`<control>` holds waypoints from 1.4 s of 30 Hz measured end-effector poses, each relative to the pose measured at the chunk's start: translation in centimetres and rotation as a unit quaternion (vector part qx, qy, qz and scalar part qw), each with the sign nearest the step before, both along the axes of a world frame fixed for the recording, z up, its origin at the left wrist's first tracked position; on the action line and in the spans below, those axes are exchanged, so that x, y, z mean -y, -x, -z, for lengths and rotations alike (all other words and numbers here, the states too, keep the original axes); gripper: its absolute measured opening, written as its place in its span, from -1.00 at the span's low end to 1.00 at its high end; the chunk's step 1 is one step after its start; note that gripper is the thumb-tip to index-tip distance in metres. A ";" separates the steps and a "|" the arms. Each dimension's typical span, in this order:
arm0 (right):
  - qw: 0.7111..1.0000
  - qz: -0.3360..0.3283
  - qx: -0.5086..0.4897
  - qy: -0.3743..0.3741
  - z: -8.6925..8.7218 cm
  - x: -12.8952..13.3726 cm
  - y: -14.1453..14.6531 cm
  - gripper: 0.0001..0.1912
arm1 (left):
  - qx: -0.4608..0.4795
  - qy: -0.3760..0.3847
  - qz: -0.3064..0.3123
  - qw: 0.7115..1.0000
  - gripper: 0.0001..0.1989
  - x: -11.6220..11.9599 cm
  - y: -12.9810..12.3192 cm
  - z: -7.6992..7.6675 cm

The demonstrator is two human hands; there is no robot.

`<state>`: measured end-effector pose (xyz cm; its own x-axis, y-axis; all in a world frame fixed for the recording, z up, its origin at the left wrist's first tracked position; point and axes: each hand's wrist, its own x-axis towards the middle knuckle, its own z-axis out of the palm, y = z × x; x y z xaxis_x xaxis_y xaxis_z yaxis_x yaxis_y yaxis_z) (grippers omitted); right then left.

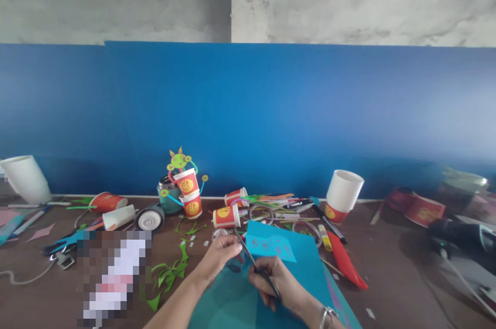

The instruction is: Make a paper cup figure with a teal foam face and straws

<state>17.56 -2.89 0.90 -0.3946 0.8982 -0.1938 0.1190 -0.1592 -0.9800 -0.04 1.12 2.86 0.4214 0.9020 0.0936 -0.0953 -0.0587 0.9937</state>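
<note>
My right hand (279, 283) is closed round the handles of dark scissors (250, 255), whose blades point up and to the left. Beside the blade tips, my left hand (221, 255) has thumb and fingers pinched together; whatever lies between them is too small to make out. Beneath both hands are sheets of blue paper (298, 246). On them rests a lighter blue piece of paper (273, 242) with round shapes drawn in reddish lines, just behind the scissors. Left of my left forearm lie curled green paper scraps (170, 273).
A figure of stacked red paper cups (192, 204) with a green paper head stands at the back. White cups (346, 192) rise at the right. Near them lie a glue stick (324, 237) and a red pointed object (344, 261). A dark jar (167, 194) stands behind the figure.
</note>
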 end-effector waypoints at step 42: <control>0.994 0.075 0.065 -0.036 0.1 0.1 1.4 -0.73 | 0.087 0.100 -0.077 0.988 -0.79 0.6 -0.9 -0.4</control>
<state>16.20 -3.03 0.79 -0.2301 0.9586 -0.1678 0.2259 -0.1151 -0.9673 0.81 0.55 3.31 0.2708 0.9620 -0.0344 -0.2709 0.1104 0.9562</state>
